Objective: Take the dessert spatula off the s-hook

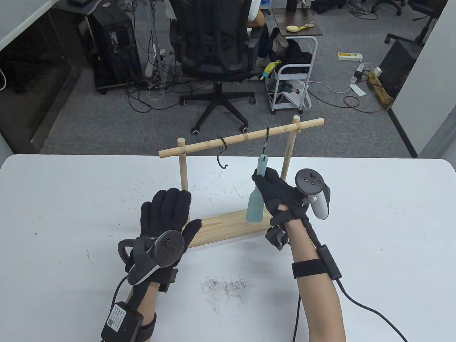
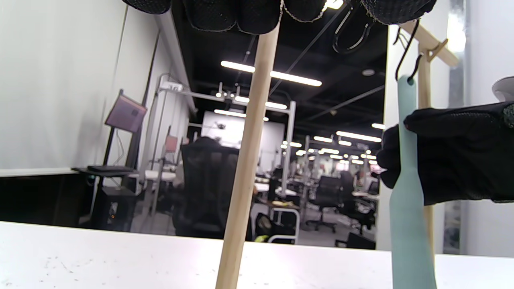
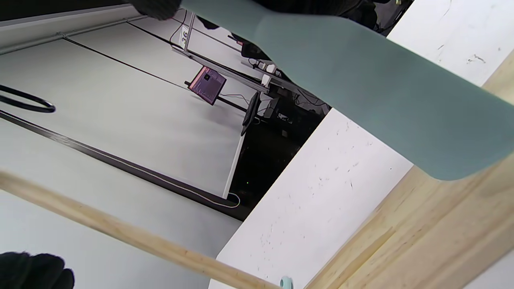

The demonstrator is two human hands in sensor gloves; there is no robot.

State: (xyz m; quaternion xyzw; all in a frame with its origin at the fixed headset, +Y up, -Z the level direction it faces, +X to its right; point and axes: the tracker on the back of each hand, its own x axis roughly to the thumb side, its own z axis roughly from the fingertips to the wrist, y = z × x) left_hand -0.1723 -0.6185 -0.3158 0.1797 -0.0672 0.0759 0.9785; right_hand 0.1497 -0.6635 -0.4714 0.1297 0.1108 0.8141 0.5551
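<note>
The pale green dessert spatula (image 1: 257,199) hangs by the hole in its handle from a black s-hook (image 1: 265,142) on the crossbar of a wooden rack (image 1: 228,222), its blade just above the rack's base board. The right hand (image 1: 281,197) grips the handle below the hook; the glove covers the middle of the handle, so how the fingers wrap it is not clear (the left wrist view shows them closing over it from the side). In the right wrist view the blade fills the top, its handle cut off by the frame.

The left hand (image 1: 165,217) lies flat and spread, holding nothing, on the left end of the base board beside the left post; the board beneath it is hidden. A second hook (image 1: 222,153) hangs bare further left.
</note>
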